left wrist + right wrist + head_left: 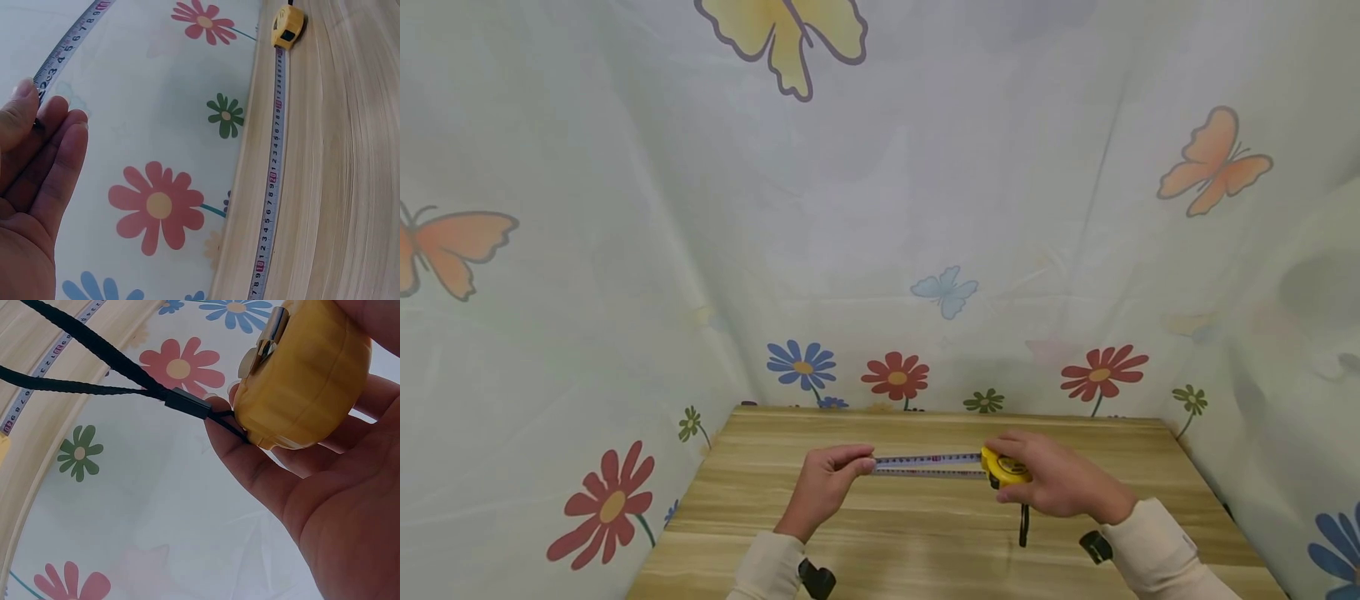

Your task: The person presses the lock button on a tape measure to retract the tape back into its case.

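A yellow tape measure (1009,467) is held in my right hand (1060,479), with its black wrist strap (94,350) dangling. Its printed metal blade (928,459) is stretched out to the left above the table. My left hand (827,483) pinches the end of that blade between thumb and fingertips; the left wrist view shows the blade (65,50) rising away from the hand. Below lies a second yellow tape measure (289,26) on the table, its blade (272,175) also drawn out. In the head view its case is mostly hidden around my right hand.
The wood-grain table (940,550) lies under both hands. A pale cloth (880,208) printed with flowers and butterflies surrounds it at the back and sides. Black camera mounts (816,577) sit at the wrists.
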The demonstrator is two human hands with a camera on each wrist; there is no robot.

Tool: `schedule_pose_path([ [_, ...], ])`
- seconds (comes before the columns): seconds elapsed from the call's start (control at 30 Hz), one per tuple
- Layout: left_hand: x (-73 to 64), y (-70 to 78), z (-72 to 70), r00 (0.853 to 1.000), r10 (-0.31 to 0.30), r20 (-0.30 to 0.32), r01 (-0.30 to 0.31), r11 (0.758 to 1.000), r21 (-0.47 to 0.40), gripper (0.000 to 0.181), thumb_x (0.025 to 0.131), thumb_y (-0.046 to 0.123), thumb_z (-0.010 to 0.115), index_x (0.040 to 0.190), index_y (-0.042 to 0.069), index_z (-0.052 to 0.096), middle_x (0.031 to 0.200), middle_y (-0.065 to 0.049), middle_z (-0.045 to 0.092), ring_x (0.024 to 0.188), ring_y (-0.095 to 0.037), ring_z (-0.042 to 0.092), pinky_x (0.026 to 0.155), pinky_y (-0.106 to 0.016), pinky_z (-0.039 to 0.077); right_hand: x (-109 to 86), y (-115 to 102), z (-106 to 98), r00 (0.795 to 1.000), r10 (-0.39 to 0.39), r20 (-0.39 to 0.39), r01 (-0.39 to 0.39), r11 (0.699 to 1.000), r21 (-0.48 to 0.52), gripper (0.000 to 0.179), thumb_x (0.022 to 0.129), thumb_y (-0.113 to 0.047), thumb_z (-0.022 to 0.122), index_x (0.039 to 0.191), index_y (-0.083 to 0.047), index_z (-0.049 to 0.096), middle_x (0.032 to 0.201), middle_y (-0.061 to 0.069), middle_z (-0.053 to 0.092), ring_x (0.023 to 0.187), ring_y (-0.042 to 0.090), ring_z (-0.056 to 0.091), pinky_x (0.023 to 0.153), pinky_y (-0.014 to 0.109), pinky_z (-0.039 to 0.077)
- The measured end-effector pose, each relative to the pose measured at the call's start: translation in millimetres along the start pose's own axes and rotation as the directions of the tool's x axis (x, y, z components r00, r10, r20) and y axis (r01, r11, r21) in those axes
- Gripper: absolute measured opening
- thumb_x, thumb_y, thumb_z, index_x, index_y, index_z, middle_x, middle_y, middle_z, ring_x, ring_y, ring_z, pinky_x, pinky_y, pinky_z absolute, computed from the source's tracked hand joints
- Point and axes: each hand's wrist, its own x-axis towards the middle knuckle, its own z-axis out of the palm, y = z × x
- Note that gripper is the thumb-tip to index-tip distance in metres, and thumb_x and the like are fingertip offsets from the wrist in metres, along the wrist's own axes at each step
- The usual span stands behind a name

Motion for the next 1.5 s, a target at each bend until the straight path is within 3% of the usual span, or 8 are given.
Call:
schedule_pose_path([
  [0.33,0.6,-0.9,2.1,1.0,-0.021,0.004,0.021,1.0,-0.008,0.025,0.095,0.024,0.077,0.117,0.013,0.081,0.112,-0.011,0.08,0.097,-0.009,0.077,0.087,-0.024,0.061,-0.2,-2.6,-1.7,1.0,-0.009,0.008,0.009,1.0,0.014,0.063,0.094,-0.038,0.078,0.145,-0.006,0.059,0.141,0.013,0.062,0.103,0.014,0.06,0.085,0.033,0.057],
  [0.6,1.7,-0.2,3.5,1.0,-0.011,0.01,0.011,1.0,-0.005,0.024,0.096,0.022,0.076,0.117,0.012,0.081,0.114,-0.015,0.079,0.095,-0.008,0.076,0.087,-0.031,0.063,0.3,-3.5,-1.5,1.0,0.001,0.006,-0.001,1.0,0.012,0.062,0.094,-0.037,0.078,0.145,-0.007,0.059,0.141,0.011,0.062,0.103,0.013,0.059,0.085,0.033,0.057],
  [1.03,2.0,-0.1,5.7,1.0,-0.001,0.025,0.001,1.0,0.005,0.027,0.095,0.028,0.076,0.118,0.013,0.08,0.116,-0.009,0.08,0.103,-0.012,0.076,0.089,-0.027,0.062,1.9,-4.0,-1.3,1.0,-0.009,0.005,0.009,1.0,0.008,0.063,0.094,-0.038,0.078,0.146,-0.007,0.059,0.14,0.011,0.062,0.103,0.013,0.059,0.086,0.033,0.057],
  [1.37,3.9,0.6,8.7,1.0,0.014,0.02,-0.014,1.0,0.004,0.025,0.095,0.026,0.077,0.116,0.013,0.081,0.113,-0.012,0.08,0.095,-0.008,0.075,0.082,-0.019,0.059,3.0,-5.5,-0.3,1.0,-0.006,0.01,0.006,1.0,0.012,0.065,0.094,-0.037,0.078,0.147,-0.006,0.058,0.142,0.013,0.061,0.107,0.016,0.061,0.089,0.038,0.057],
  [1.5,4.7,0.6,9.6,1.0,0.01,0.02,-0.01,1.0,0.003,0.023,0.095,0.025,0.077,0.115,0.014,0.081,0.112,-0.012,0.08,0.093,-0.008,0.075,0.083,-0.025,0.061,3.6,-4.9,-0.2,1.0,-0.012,0.009,0.012,1.0,0.005,0.064,0.094,-0.038,0.078,0.146,-0.006,0.058,0.14,0.012,0.062,0.104,0.013,0.06,0.087,0.036,0.057],
])
